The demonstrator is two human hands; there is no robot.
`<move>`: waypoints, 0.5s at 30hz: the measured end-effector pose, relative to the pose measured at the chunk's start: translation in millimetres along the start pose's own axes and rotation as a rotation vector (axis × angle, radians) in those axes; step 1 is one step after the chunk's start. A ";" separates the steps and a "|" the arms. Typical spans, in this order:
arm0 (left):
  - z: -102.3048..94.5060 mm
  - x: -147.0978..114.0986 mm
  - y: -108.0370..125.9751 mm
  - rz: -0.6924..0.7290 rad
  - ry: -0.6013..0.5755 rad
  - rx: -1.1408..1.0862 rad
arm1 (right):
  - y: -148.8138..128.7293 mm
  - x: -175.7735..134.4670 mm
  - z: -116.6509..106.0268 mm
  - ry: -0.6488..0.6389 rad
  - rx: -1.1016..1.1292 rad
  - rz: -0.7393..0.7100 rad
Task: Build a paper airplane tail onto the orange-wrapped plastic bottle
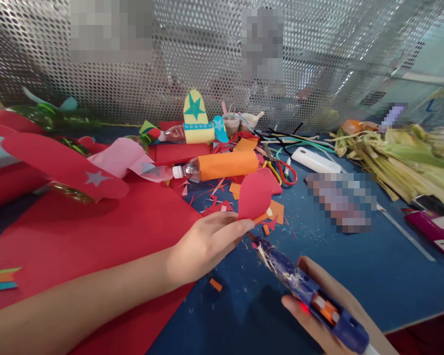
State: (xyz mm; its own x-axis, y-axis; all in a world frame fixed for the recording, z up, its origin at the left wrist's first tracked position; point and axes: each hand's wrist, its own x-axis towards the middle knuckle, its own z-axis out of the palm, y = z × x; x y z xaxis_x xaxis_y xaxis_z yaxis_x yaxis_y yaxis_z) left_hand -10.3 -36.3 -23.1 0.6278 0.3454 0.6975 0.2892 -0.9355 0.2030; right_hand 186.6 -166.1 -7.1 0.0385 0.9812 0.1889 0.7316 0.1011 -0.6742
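Note:
My left hand (203, 244) is closed on a red paper cutout (255, 192) with a rounded top, held upright over the table. An orange paper strip (262, 217) with a whitish end sticks out along the cutout's lower edge, by my fingertips. A dark blue glue gun (284, 268), with stringy glue along its front and a red light on its side, is gripped in my right hand (327, 278). Its nozzle points up and left, close to my left fingertips; whether it touches the paper I cannot tell.
Behind my hands lie an orange-wrapped bottle (227, 166), red-handled scissors (288, 173) and paper scraps. Red sheets (133, 231) cover the left side. Dried husks (377, 158), a white device (315, 160) and a magenta object (427, 229) are on the right. A perforated metal screen (207, 54) stands behind.

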 end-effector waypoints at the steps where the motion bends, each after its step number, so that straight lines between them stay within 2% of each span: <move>1: -0.2 -0.3 0.3 -0.004 -0.004 -0.002 | 0.1 0.0 -0.2 0.007 -0.007 0.001; 7: -1.8 -0.1 1.0 -0.012 -0.008 -0.011 | 2.1 -0.5 0.0 0.059 -0.042 0.038; 15: -2.6 0.9 0.9 -0.044 -0.011 -0.032 | 9.7 -0.7 -4.6 -0.004 -0.072 0.054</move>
State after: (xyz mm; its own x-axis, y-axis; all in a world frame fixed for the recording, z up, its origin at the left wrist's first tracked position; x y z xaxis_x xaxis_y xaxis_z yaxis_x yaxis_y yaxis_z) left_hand -11.4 -37.0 -20.5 0.6228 0.3867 0.6801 0.2932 -0.9213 0.2554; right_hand 196.8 -166.6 -10.5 0.0769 0.9856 0.1506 0.7757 0.0357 -0.6300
